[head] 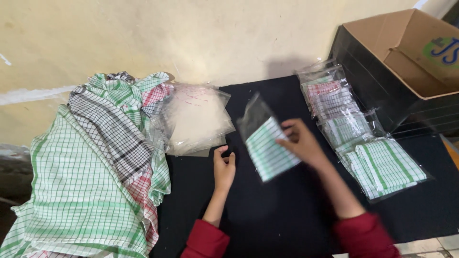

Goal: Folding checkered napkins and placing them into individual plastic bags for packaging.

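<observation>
The bagged cloth (267, 148), green-checked in a clear plastic sleeve, sits lifted above the black table (267, 215), pinched at its right edge by the right hand (301, 142), fingers closed on it. That arm reaches in from the lower right, red sleeve at the wrist. The packet's long axis tilts, its open plastic end pointing up and left. The left hand (224, 168) rests on the table just left of the packet, fingers loosely curled, holding nothing.
</observation>
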